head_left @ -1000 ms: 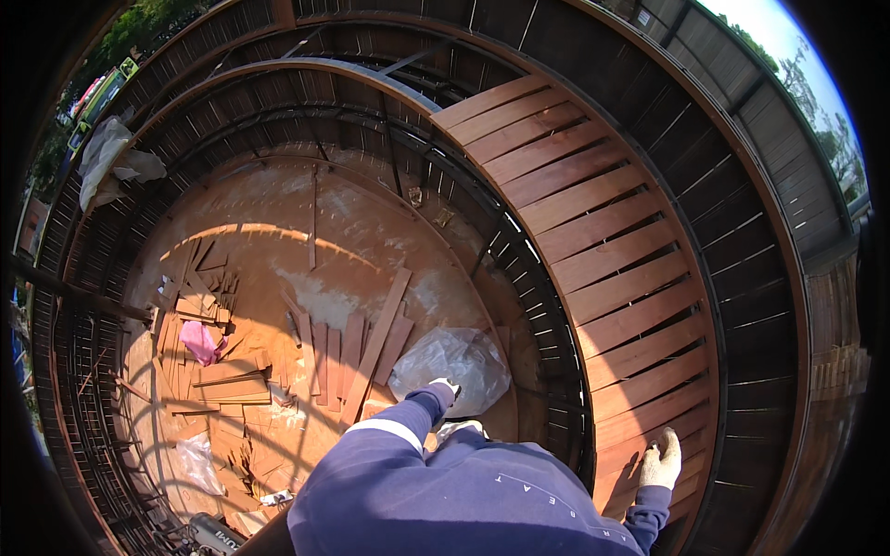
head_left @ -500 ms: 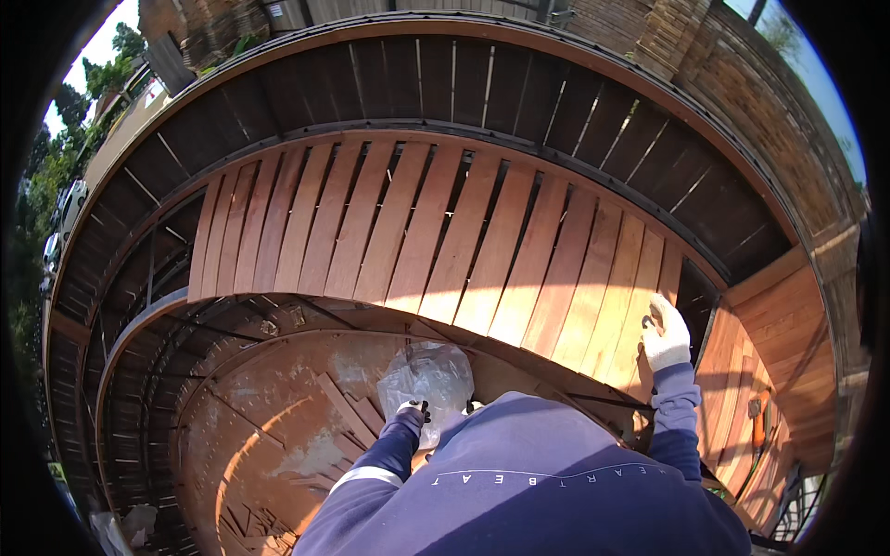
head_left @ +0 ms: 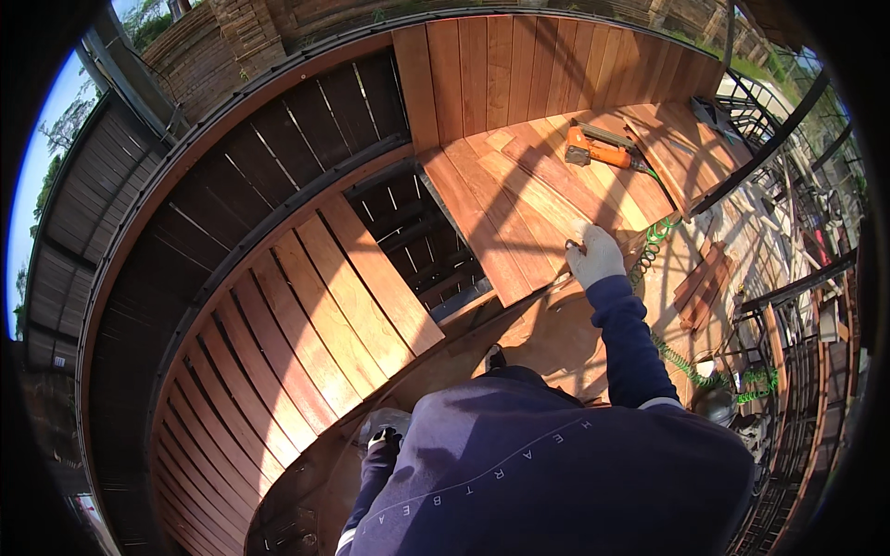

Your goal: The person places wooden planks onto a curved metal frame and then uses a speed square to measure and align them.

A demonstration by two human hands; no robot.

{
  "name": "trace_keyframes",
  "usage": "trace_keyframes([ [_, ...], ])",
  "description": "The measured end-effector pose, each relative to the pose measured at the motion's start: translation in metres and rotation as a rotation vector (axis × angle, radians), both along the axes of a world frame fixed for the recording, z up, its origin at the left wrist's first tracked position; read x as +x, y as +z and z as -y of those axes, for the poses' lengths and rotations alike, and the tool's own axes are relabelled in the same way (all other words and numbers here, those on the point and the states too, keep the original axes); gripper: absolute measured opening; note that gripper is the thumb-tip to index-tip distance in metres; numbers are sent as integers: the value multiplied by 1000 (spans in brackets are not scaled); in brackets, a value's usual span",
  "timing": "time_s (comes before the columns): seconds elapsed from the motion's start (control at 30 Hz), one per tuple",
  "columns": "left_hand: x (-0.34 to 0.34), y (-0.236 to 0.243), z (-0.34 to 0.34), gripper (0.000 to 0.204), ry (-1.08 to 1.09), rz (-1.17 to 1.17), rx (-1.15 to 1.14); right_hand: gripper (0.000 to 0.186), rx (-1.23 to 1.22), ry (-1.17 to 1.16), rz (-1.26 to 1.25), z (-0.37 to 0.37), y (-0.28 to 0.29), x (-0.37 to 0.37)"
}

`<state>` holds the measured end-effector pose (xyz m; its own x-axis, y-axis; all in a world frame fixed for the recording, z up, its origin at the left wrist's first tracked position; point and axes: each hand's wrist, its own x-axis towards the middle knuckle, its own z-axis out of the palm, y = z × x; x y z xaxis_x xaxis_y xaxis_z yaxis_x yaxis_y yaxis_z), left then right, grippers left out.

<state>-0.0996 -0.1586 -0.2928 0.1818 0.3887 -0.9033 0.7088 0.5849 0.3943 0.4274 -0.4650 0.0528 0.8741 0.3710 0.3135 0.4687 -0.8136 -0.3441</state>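
Note:
My left hand [head_left: 385, 437], in a white and black glove, hangs low by the bench's front edge. Its fingers are closed on a clear plastic bag [head_left: 378, 421], mostly hidden by the hand and my body. My right hand [head_left: 598, 256], in a white glove, reaches forward over the front edge of the finished wooden seat [head_left: 505, 232]. Its fingers are curled together; whatever they hold, if anything, is too small to make out. An orange nail gun [head_left: 598, 148] lies on the seat beyond that hand. Spaced wooden slats [head_left: 315, 315] run along the bench to the left.
A gap over the dark metal frame [head_left: 408, 236] separates the slats from the finished seat. A green coiled hose [head_left: 652, 250] trails from the nail gun to the floor. Wood offcuts [head_left: 705, 285] lie on the floor at right. Metal bars [head_left: 797, 283] stand beyond.
I have turned to the right, bringing the nail gun and finished seat into the middle. My right hand has moved from beside the last slats to the finished seat. The bag stays in my left hand.

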Motion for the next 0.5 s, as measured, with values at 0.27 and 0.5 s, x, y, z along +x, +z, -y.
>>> trace_keyframes([
  [0.27, 86, 15, 30, 30, -198, -23, 56, 62, -169, 48, 50, 50, 5, 105],
  [0.5, 141, 18, 55, 31, -319, -35, 82, 61, 162, 128, -351, 83, -13, 185],
])
